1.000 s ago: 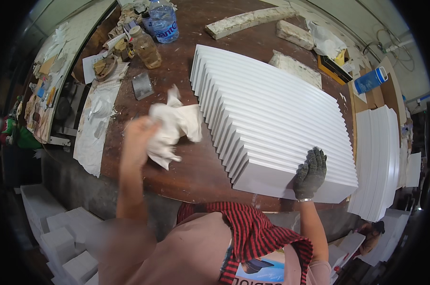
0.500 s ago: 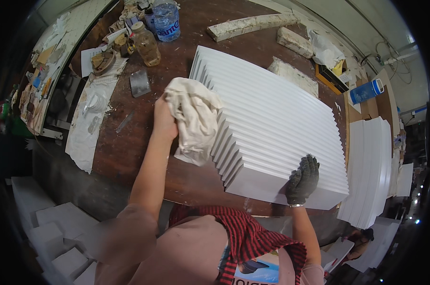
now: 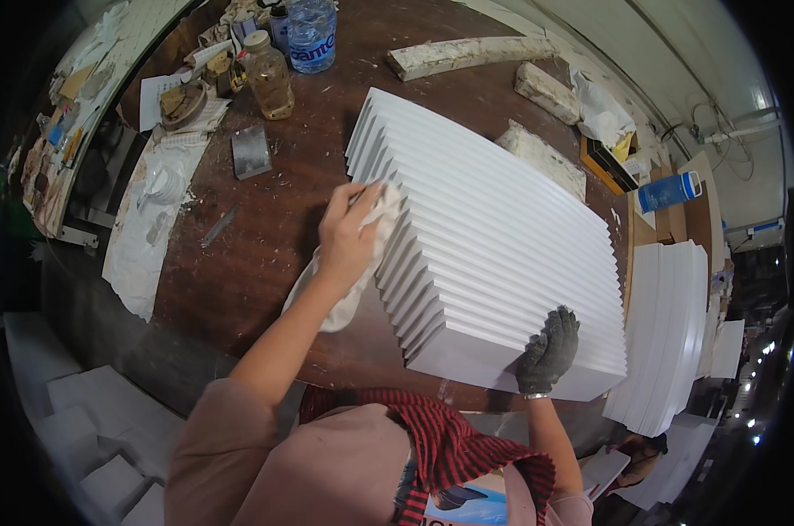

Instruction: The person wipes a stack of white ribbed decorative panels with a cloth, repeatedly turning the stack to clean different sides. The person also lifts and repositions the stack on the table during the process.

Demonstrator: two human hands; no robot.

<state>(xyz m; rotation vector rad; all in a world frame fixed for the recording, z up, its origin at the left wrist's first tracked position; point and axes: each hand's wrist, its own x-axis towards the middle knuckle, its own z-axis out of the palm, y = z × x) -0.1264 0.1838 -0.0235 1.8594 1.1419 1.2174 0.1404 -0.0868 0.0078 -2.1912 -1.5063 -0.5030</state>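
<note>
A stack of white boards (image 3: pixel 493 237), stepped like a stair, lies on a dark brown table (image 3: pixel 239 272). My bare left hand (image 3: pixel 347 232) presses a cream cloth (image 3: pixel 329 302) against the stepped left ends of the boards. Its fingers are bent over the cloth, which hangs down below the palm. My right hand (image 3: pixel 548 352), in a dark grey glove, lies flat on the near right part of the stack, fingers stretched out and together. It holds nothing.
A metal plate (image 3: pixel 251 152), a jar of brown liquid (image 3: pixel 269 77) and a water bottle (image 3: pixel 312 35) stand at the far left. Plaster-smeared blocks (image 3: pixel 546 91) lie behind the stack. More white boards (image 3: pixel 666 333) and a blue bottle (image 3: pixel 669 192) are on the right.
My left hand has brought the cloth down from above and turned over it, now pressing it to the board ends. My right hand stays on the stack.
</note>
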